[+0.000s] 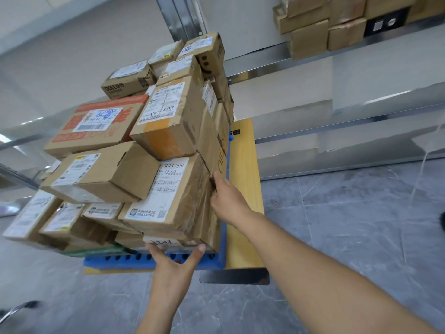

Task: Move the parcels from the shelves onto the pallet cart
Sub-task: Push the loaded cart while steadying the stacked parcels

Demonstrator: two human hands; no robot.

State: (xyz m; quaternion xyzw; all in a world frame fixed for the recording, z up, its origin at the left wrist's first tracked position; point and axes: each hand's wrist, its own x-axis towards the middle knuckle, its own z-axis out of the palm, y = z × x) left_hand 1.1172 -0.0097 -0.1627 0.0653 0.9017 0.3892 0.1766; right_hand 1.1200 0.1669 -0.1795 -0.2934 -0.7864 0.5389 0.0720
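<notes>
- A tall, uneven stack of brown cardboard parcels [134,150] sits on a blue pallet [134,261], which lies on the pale wooden deck of the pallet cart [243,189]
- The stack fills the pallet from its near edge to its far edge; a strip of the cart's deck shows bare along the right edge
- The left hand [173,261] reaches to the near edge of the pallet, fingers and thumb spread wide and gripping nothing, its fingertips touching a low parcel with a handwritten white label [163,242] at the bottom of the stack
- The right hand [228,201] is laid against the right side of the stack, thumb pointing up, fingers pressed to the cardboard and not curled round anything
- It touches the side of a large taped parcel [168,196] with printed barcode labels on top, at the near right corner of the stack
- A box printed in red and orange [96,124] lies higher up towards the left edge
- Behind the cart run long metal shelves [313,131]; more brown boxes [337,25] stand on an upper shelf at the far right
- The floor [349,225] is grey stone-look tile
</notes>
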